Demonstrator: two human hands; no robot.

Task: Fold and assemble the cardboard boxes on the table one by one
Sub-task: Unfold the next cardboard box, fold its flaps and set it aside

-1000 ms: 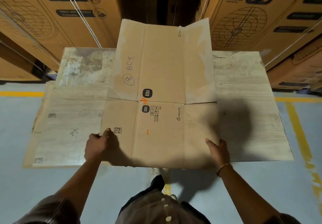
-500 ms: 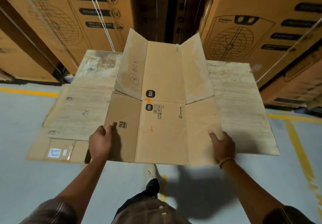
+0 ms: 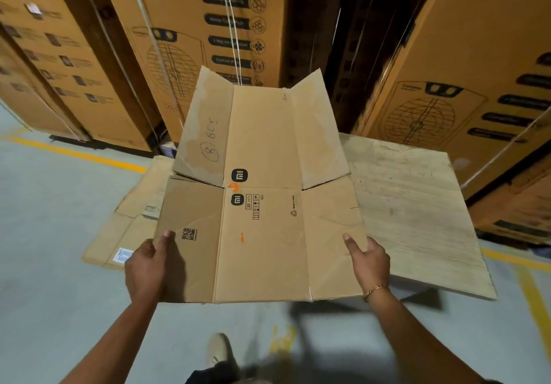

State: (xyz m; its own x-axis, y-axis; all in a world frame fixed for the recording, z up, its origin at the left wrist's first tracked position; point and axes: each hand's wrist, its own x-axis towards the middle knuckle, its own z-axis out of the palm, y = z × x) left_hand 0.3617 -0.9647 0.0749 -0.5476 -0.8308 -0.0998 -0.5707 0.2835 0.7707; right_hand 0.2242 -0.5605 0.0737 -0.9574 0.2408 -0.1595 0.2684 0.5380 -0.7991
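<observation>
Right below the camera, a light shoe [image 3: 219, 351] stands on the grey floor [image 3: 59, 309], blurred. Both forearms reach forward from there. The left hand [image 3: 146, 267] grips the near left corner of the flattened cardboard box [image 3: 262, 249], thumb lying on top beside a printed QR code [image 3: 189, 234], fingers out of sight beneath. The right hand [image 3: 369, 259], with a gold bracelet [image 3: 374, 289] at the wrist, grips the near right panel in the same way, thumb on top.

The box is held unfolded, its near edge out over the floor, and it covers the left part of the pale wooden table [image 3: 417, 204]; whether its far part touches the tabletop cannot be told. Creases split it into panels. Two black logo squares and orange marks sit near the middle crease. At the far end the left flap [image 3: 202, 127], bearing a handwritten circled figure and "BOX", and the right flap [image 3: 319, 130] both tilt upward.

More flat cardboard [image 3: 119, 228] with a white label [image 3: 123, 255] shows to the left, just past the box's left edge. A yellow line [image 3: 77, 152] crosses the floor, and beyond it stand tall printed cartons [image 3: 465, 55].
</observation>
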